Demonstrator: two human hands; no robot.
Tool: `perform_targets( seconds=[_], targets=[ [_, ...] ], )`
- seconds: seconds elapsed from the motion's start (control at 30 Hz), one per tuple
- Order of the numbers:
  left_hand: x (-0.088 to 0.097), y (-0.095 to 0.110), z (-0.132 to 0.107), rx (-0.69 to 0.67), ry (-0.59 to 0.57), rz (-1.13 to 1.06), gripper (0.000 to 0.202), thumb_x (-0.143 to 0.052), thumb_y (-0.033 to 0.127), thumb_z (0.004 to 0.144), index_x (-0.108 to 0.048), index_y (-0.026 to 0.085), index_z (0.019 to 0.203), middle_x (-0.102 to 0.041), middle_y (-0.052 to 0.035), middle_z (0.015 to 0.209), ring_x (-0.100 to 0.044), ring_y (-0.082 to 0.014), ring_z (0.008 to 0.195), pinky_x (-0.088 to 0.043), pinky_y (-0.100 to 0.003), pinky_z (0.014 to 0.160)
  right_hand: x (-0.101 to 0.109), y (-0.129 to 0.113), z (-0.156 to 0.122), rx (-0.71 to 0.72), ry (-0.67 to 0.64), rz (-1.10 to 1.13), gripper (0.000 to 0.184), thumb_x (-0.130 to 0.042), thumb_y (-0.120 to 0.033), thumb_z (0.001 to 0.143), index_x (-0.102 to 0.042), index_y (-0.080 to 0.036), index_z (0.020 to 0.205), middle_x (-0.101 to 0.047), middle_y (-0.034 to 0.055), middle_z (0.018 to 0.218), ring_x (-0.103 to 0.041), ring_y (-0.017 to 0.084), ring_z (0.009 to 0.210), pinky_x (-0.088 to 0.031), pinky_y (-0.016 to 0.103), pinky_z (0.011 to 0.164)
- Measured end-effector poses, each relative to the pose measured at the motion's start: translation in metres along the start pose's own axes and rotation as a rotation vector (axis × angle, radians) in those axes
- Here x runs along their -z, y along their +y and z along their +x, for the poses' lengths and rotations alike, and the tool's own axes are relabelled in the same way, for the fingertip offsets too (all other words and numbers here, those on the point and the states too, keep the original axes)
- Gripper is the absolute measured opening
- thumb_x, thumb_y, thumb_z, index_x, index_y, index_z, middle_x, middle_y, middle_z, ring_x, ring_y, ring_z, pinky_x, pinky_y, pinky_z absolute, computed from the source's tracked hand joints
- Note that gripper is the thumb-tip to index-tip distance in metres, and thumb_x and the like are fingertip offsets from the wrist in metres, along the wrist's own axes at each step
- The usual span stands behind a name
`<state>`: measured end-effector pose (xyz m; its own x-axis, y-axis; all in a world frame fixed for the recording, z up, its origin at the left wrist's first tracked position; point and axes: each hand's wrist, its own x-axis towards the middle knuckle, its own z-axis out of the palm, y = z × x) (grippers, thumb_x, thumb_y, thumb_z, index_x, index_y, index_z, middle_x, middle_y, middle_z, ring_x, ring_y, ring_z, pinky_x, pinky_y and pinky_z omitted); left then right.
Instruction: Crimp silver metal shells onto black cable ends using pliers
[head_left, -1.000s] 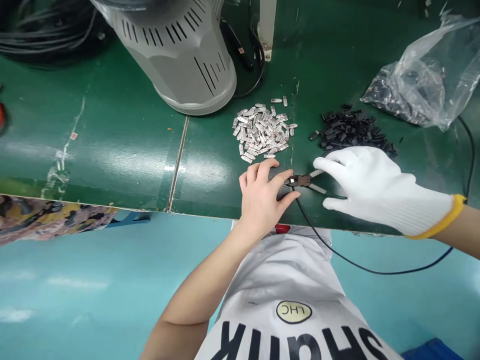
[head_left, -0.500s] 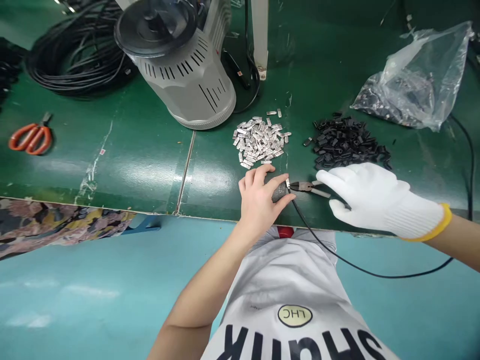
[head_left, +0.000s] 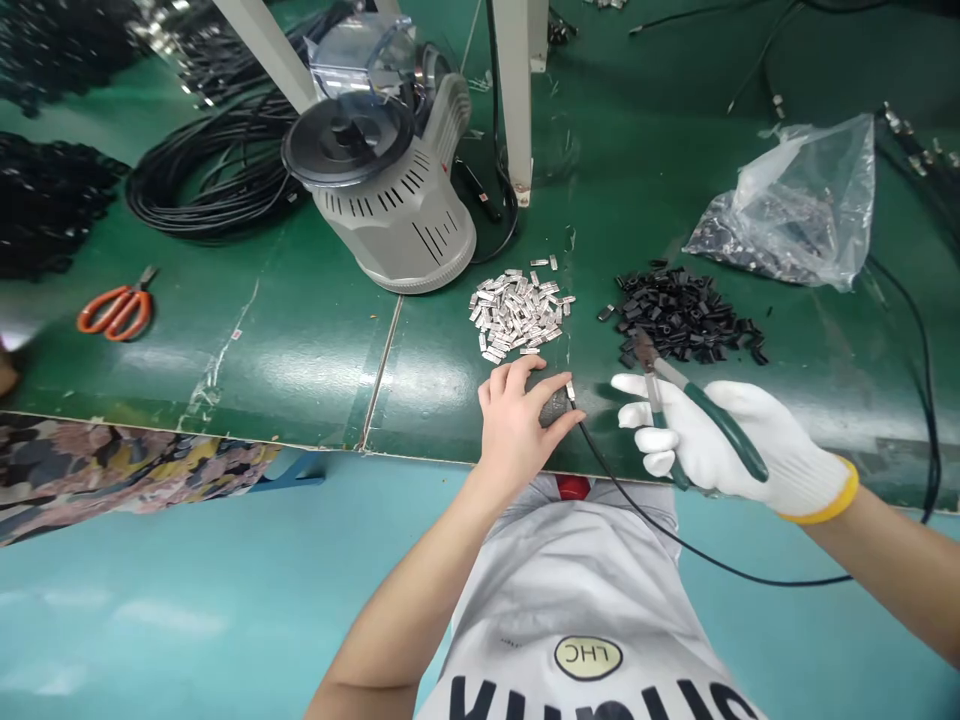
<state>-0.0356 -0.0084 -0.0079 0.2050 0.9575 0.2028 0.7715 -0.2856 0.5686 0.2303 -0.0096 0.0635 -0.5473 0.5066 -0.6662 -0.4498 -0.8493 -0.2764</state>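
Observation:
Bare, my left hand (head_left: 517,415) pinches the end of a black cable (head_left: 637,493) between thumb and index finger. A small silver metal connector (head_left: 571,392) sits on that end. Under these fingers lies a dark grey lump (head_left: 555,407), partly hidden. My right hand (head_left: 772,450), in a white knitted glove with a yellow cuff, holds green-handled pliers (head_left: 724,425) across the palm. The jaws point away from me, near a pile of small black plastic pieces (head_left: 686,312). Just beyond my left hand is a pile of silver connectors (head_left: 519,312).
A grey machine (head_left: 405,230) stands at the back left beside a white post (head_left: 514,100). Orange-handled pliers (head_left: 120,310) and a black cable coil (head_left: 210,175) lie left. A clear bag of small parts (head_left: 795,215) sits back right on the green table (head_left: 300,360).
My right hand has drawn the pliers away from the connector and turned palm up, the jaws now pointing away from me. My left hand keeps its pinch. The camera view has shifted.

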Motion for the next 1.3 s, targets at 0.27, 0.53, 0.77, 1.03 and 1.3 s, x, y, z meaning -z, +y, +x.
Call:
perform_targets(
  seconds=[0.27,0.53,0.77,1.03,1.3],
  targets=[
    [0.0,-0.002,-0.001,-0.005,-0.007,0.014,0.044,-0.087,0.047,0.09,-0.077,0.033,0.13,-0.064,-0.0105,0.145,-0.056,-0.0332,0.134,-0.044,-0.05,0.107,-0.003,0.019,0.006,0.081,-0.045,-0.263,0.054,-0.072,-0.043,0.09,-0.062,-0.03,0.142,-0.053,0.0068,0.109,-0.043,0.011,0.081,-0.043,0.027,0.07],
    [0.0,-0.002,-0.002,-0.028,0.0,-0.008,0.048,-0.086,0.045,0.091,-0.074,0.03,0.136,-0.065,-0.0112,0.142,-0.056,-0.0332,0.133,-0.043,-0.05,0.107,-0.02,0.022,0.025,0.288,0.077,-0.664,0.043,-0.07,-0.055,0.096,-0.056,-0.019,0.114,-0.038,-0.001,0.087,-0.026,0.003,0.065,-0.022,0.021,0.055],
    [0.014,0.009,0.0,0.007,0.122,-0.277,0.027,-0.072,0.04,0.103,-0.079,0.025,0.124,-0.071,-0.0091,0.119,-0.062,-0.0265,0.117,-0.046,-0.045,0.105,-0.005,0.017,0.035,0.354,0.064,-0.805,0.046,-0.068,-0.059,0.097,-0.051,-0.017,0.102,-0.042,-0.0017,0.083,-0.03,0.004,0.065,-0.023,0.022,0.054],
    [0.035,0.046,0.03,0.271,-0.291,-1.045,0.046,-0.079,0.058,0.094,-0.078,0.017,0.116,-0.054,0.0029,0.071,-0.049,-0.0112,0.067,-0.039,-0.024,0.061,-0.015,0.008,0.029,0.386,0.023,-1.021,0.045,-0.064,-0.061,0.098,-0.061,-0.02,0.117,-0.057,0.0014,0.091,-0.046,0.007,0.071,-0.037,0.022,0.058],
    [0.04,0.067,0.031,0.416,-0.097,-1.181,0.041,-0.081,0.056,0.092,-0.068,0.021,0.11,-0.056,0.0082,0.066,-0.044,-0.0056,0.045,-0.039,-0.021,0.044,-0.028,0.039,0.004,0.799,0.527,-1.618,0.122,-0.086,-0.068,0.071,-0.02,-0.043,0.171,-0.036,0.0049,0.173,-0.042,0.038,0.154,-0.044,0.06,0.122]
  ],
)
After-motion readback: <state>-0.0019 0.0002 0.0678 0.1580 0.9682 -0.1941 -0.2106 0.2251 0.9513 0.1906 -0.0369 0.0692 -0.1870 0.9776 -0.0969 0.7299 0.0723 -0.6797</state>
